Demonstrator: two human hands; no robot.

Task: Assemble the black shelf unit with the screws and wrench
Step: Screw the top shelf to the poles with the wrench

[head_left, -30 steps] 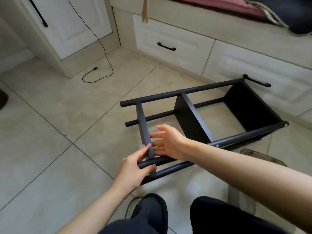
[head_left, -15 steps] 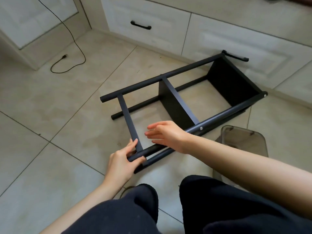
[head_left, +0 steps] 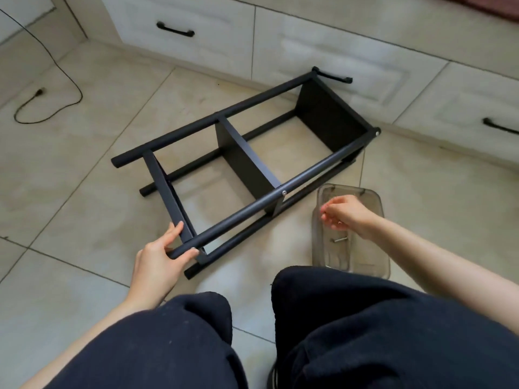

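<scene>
On the floor tiles in the head view, the black shelf unit (head_left: 244,167) lies on its side, its near end just ahead of the person's left hand (head_left: 160,259). That hand grips the end of the near rail (head_left: 252,206), fingers curled over the tube and the thumb reaching up along the end panel (head_left: 165,197) beside it. A second ago the right hand (head_left: 346,216) rested on this same rail, just right of the left; half a second ago it was starting to lift. Now it has left the frame altogether and hovers over the clear plastic tray (head_left: 373,265) to the right of the shelf, fingers loosely curled and pointing down. Whether they already pinch something cannot be told. Below the right hand, inside the tray, a screw (head_left: 339,240) lies on the bottom. One screw head (head_left: 284,193) already shows in the rail, at the middle panel, ahead of the left hand.

The shift suggests the right hand is fetching the next fastener while the left steadies the frame, probably for the joint at the end panel right by the left hand. No wrench can be made out.
</scene>
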